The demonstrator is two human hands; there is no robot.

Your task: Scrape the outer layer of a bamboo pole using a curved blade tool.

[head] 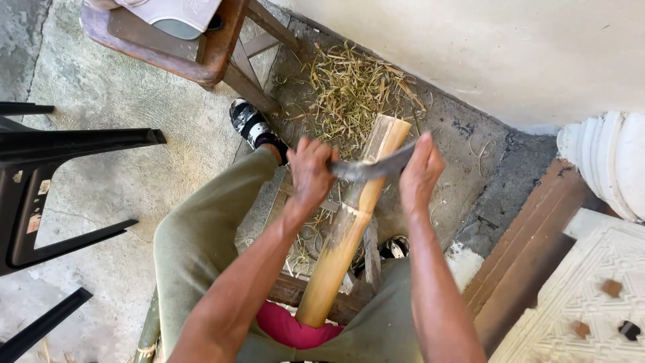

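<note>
A thick bamboo pole (349, 228) leans away from me between my knees, its cut top end by a pile of shavings. A dark metal blade (373, 168) lies across the pole near its top. My left hand (310, 171) is closed around the blade's handle on the left side of the pole. On the right, my right hand (420, 171) presses its palm and fingers against the blade's far end. My legs in olive trousers (201, 235) frame the pole.
Bamboo shavings (353, 87) litter the concrete floor ahead. A wooden stool (195, 47) stands at top left, a black plastic chair (40, 188) at left. A white wall (504, 47) and a white baluster (608, 161) are at right, above a patterned tile (591, 296).
</note>
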